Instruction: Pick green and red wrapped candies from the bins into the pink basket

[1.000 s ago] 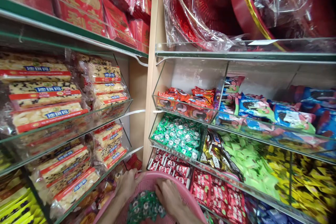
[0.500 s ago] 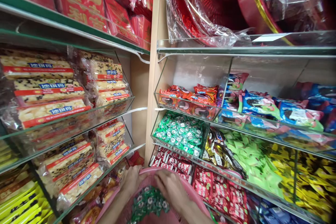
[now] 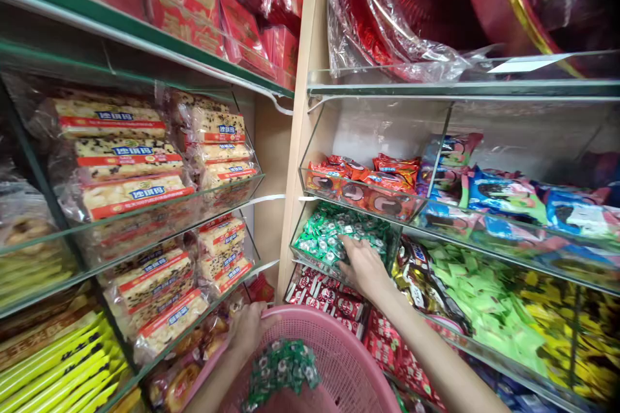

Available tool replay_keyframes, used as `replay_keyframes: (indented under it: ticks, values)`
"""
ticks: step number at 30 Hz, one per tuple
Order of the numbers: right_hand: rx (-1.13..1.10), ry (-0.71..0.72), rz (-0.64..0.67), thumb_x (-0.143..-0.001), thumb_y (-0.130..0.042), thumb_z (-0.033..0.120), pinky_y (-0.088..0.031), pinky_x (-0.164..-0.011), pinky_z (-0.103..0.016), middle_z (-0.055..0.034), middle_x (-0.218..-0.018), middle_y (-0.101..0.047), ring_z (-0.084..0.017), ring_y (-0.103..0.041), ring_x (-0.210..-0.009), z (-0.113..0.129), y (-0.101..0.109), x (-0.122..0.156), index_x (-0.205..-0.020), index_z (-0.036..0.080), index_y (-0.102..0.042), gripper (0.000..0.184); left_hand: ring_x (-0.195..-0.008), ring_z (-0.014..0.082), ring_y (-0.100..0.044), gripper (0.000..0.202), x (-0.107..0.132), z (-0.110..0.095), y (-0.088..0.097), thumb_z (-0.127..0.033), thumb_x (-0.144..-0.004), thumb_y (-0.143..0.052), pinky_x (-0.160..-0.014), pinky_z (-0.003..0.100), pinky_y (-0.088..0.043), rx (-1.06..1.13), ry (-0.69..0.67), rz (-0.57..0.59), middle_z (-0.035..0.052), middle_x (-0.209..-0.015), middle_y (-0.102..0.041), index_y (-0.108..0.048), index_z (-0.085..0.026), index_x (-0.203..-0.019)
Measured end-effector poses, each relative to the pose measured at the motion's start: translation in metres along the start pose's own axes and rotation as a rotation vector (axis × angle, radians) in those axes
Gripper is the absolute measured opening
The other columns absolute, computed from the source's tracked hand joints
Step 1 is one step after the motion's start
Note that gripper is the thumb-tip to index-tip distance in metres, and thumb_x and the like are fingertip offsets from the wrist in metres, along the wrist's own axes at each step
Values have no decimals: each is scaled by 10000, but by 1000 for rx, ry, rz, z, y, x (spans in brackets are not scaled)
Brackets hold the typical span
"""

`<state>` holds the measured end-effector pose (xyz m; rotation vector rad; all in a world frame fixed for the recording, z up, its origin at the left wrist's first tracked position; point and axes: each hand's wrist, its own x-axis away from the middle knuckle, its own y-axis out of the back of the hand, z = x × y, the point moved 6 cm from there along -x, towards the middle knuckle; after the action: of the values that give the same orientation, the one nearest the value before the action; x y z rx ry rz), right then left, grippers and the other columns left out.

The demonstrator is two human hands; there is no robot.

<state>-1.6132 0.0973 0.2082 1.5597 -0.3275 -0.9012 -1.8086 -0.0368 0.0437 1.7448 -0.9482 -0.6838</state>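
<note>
My left hand [image 3: 248, 329] grips the far rim of a pink plastic basket [image 3: 339, 361] low in the middle of the view. A heap of green wrapped candies [image 3: 283, 371] lies inside the basket. My right hand [image 3: 362, 264] reaches into the glass bin of green wrapped candies [image 3: 329, 235] on the right-hand shelf. Its fingers curl down among the candies, and whether they hold any is hidden.
Glass shelves on the left carry clear-wrapped nougat bars [image 3: 130, 155] and yellow packs [image 3: 53, 361]. Right-hand bins hold red snack packets [image 3: 368, 174], blue packets [image 3: 508, 197], light-green and yellow candies [image 3: 484, 310], and red-and-white candies [image 3: 324, 293]. Red boxes and wrapped trays [image 3: 411, 6] fill the top shelves.
My right hand left the basket and moved up and to the right into the green candy bin. The left hand stays on the basket rim. The view shifted slightly left.
</note>
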Motion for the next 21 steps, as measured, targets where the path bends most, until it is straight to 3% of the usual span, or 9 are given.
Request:
replay_keyframes:
  ticks: [5,14,21]
  values:
    - [-40,8,-29,-785,-521,211,-339,-800,-315,-104,-1033,-610,-239,-491,-967,-1,-8,-4,-1241,157,-423,469,-802,219,-635,458,1,0,0,-613,-774,-388,-575,236,-329,-6,31,5,62,-788,-686,-614,-214,-781]
    - [-201,49,-103,-778,-500,187,-372,-790,-307,-60,-968,-611,-198,-504,-895,-4,-1,-2,-1243,182,-422,472,-731,195,-622,446,0,-3,-2,-622,-755,-417,-554,231,-304,21,18,9,43,-734,-673,-611,-221,-766]
    - [-388,49,-237,-799,-494,242,-400,-742,-331,-47,-933,-593,-203,-502,-836,-3,21,1,-1256,203,-385,472,-745,201,-622,491,0,-3,-3,-640,-767,-366,-548,229,-284,14,29,1,53,-725,-667,-613,-216,-745]
